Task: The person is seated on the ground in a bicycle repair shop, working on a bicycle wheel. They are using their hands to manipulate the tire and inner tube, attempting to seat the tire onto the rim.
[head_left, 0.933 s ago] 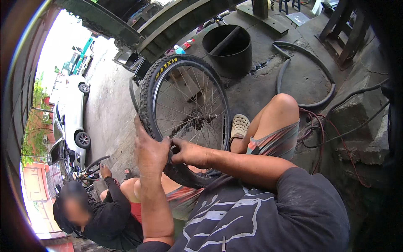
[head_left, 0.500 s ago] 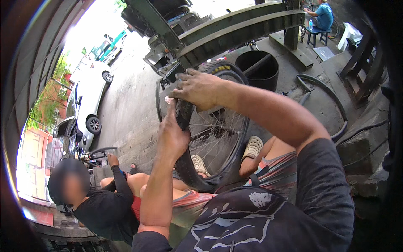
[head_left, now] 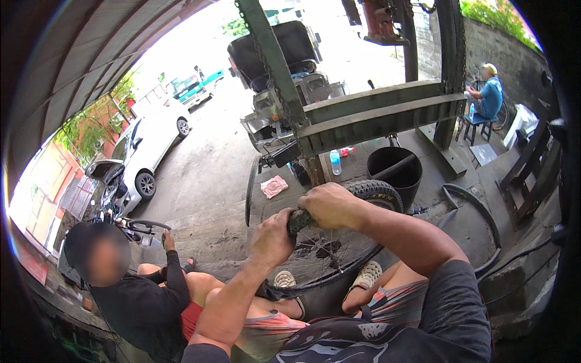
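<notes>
A bicycle wheel [head_left: 330,249] with thin spokes and a knobby black tyre [head_left: 378,192] stands between my legs, leaning away to the right. My left hand [head_left: 272,239] is wrapped round the tyre on the wheel's upper left side. Close beside it, my right hand [head_left: 334,206] grips the top of the same tyre, its fingers curled over the tread. A short stretch of tyre shows between the two hands. My hands hide how the tyre sits on the rim there.
Beyond the wheel are a pink cloth [head_left: 274,187], a clear bottle [head_left: 335,162] and a dark bucket [head_left: 394,172]. A green metal frame [head_left: 387,115] stands ahead. Black tubing [head_left: 489,212] curves on the right. A person in black [head_left: 142,302] sits close at left; another person [head_left: 490,97] sits far right.
The view has tilted upward, so my hands and the wheel show lower in it. The wheel leans over more. My right hand has moved off my left fingertips to its right, both still gripping the tyre.
</notes>
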Demonstrator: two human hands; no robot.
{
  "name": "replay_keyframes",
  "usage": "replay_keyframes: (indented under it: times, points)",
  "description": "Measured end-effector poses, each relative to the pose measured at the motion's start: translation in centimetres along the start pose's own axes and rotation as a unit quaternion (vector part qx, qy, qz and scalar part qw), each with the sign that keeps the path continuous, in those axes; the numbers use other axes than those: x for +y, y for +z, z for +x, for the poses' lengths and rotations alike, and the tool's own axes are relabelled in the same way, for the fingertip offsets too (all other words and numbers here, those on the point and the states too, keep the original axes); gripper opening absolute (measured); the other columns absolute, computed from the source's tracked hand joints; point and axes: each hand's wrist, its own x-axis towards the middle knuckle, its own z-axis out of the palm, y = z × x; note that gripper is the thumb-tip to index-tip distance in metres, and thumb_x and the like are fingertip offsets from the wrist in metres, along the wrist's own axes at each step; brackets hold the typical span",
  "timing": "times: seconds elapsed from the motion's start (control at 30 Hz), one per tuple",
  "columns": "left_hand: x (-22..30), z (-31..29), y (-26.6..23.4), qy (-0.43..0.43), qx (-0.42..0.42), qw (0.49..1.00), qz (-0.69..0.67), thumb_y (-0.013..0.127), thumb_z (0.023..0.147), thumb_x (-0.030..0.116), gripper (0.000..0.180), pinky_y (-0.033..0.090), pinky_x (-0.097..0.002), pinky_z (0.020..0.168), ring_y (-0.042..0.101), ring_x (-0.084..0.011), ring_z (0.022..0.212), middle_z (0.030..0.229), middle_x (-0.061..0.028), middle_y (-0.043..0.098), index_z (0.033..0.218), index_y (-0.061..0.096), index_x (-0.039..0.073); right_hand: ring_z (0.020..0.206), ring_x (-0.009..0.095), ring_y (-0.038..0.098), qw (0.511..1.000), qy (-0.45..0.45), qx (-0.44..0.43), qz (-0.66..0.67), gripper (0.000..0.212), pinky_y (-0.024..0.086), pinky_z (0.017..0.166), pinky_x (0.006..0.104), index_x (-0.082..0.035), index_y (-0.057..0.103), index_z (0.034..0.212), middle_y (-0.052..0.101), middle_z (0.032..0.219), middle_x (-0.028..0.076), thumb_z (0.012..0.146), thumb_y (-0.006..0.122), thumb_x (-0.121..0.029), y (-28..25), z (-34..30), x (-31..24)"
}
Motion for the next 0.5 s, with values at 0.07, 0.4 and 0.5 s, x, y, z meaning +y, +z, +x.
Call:
replay_keyframes:
  times: [0.07,0.4,0.5]
  points:
    - [-0.2,-0.1,-0.4,0.004,-0.016,1.0,-0.018,0.075,0.093,0.013,0.043,0.061,-0.0556,0.097,0.078,-0.0455,0.112,0.119,-0.0246,0.08,0.136,0.073,0.008,0.1,0.041,0.082,0.996,0.012,-0.084,0.016,0.02,0.065,0.088,0.0516,-0.003,0.083,0.094,0.083,0.1,0.022,0.082,0.079,-0.019,-1.7,0.0,-0.3]
    - [-0.1,0.7,-2.2,-0.05,-0.103,0.991,-0.065,0.085,0.085,0.019,0.035,0.061,-0.0545,0.099,0.078,-0.0454,0.11,0.109,-0.0253,0.081,0.118,0.085,0.008,0.103,0.042,0.079,0.99,0.043,-0.123,0.061,0.025,0.063,0.091,0.0537,-0.01,0.084,0.103,0.082,0.1,0.02,0.082,0.085,-0.023,-1.3,0.3,-0.9]
    - [-0.9,0.0,-2.1,-0.033,-0.08,0.994,-0.059,0.086,0.082,0.017,0.029,0.061,-0.0546,0.096,0.077,-0.0467,0.106,0.103,-0.025,0.08,0.11,0.084,0.007,0.105,0.04,0.081,0.993,0.038,-0.107,0.034,0.027,0.064,0.093,0.0524,-0.009,0.085,0.104,0.083,0.104,0.019,0.083,0.084,-0.026,-1.1,0.7,-2.6]
